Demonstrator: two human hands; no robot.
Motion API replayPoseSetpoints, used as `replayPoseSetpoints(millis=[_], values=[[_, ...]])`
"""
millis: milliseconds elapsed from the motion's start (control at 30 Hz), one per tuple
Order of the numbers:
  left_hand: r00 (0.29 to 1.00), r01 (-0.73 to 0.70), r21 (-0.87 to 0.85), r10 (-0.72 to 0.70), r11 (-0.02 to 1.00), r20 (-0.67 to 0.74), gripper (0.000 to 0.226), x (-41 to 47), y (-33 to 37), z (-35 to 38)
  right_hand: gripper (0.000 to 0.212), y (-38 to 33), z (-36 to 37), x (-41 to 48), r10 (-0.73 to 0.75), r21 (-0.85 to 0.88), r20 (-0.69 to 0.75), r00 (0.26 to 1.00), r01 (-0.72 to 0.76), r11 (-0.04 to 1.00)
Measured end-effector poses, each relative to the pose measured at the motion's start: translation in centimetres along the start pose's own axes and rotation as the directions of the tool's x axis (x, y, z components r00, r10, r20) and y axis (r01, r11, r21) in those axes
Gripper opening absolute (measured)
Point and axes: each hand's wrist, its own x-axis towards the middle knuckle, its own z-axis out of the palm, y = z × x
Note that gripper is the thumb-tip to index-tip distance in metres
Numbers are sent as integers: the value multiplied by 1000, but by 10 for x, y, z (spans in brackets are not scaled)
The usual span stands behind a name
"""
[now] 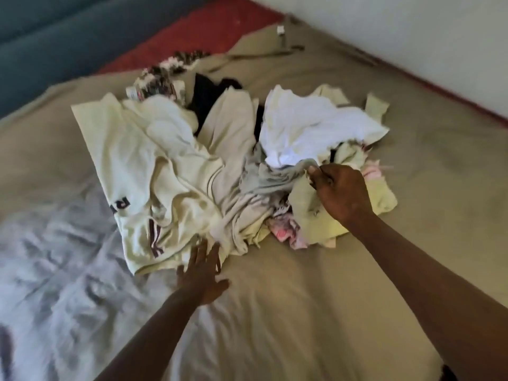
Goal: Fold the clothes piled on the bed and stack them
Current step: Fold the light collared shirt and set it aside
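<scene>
Tan-sheeted, the bed (302,284) carried the clothes pile (220,160), heaped just beyond both hands. The right hand (341,191), knuckles up, pinched a grey garment (264,180) in a tight curl. The left hand (202,276) lay flat, fingers (202,250) spread, touching a cream shirt (137,174) ahead of it. Garments lower in the pile were hidden. Both arms stretched forward.

Your bed (302,284) has a tan sheet on it. A rumpled white sheet (55,270) covers the near left corner, and there's red mattress (192,31) showing at the far edge. The clothes pile (220,166) sits mid-bed on the tan part: cream shirt (132,166) with dark lettering spread on the left, white top (310,127) on the right, and a black garment (203,97) and a brown-and-pink patterned piece (159,78) behind.
</scene>
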Motion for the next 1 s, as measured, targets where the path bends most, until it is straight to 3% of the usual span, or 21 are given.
replayPoseSetpoints(millis=[67, 133, 267, 400, 533, 600, 700, 733, 867, 933, 1000], values=[[999, -2, -215, -10, 977, -52, 91, -22, 14, -29, 50, -19, -50, 2, 12, 62, 16, 1000, -13, 998], [977, -131, -354, 60, 926, -204, 74, -51, 34, -64, 52, -34, -93, 2, 68, 194, 4, 998, -68, 979], [886, -372, -382, 201, 846, -417, 55, -109, 100, -150, 51, -67, -159, 7, 204, 583, 11, 979, -172, 794], [766, -556, -288, 345, 780, -543, 72, -169, 177, -240, 51, -124, -229, 3, 128, 663, -40, 991, -69, 746], [643, -690, -251, 415, 679, -643, 93, -239, 245, -333, 34, -198, -341, -19, 24, 785, -142, 990, 98, 611], [593, -756, -245, 475, 607, -650, 76, -289, 279, -370, 35, -224, -406, -39, -21, 845, -139, 990, 130, 519], [560, -821, -329, 552, 466, -618, 21, -350, 312, -401, 14, -238, -470, -72, -36, 942, -103, 994, 109, 317], [555, -827, -354, 541, 436, -631, 14, -364, 318, -404, 13, -236, -484, -84, -8, 965, -91, 996, 90, 247], [460, -863, -282, 419, 420, -783, 22, -415, 328, -392, 14, -202, -515, -125, 130, 1000, -2, 992, -2, 29], [558, -824, -393, 471, 407, -683, 25, -442, 329, -384, 7, -178, -515, -134, 180, 999, 31, 983, -26, -34], [698, -716, -426, 576, 553, -425, 35, -466, 328, -383, 13, -159, -511, -141, 215, 996, 41, 976, -24, -80]])
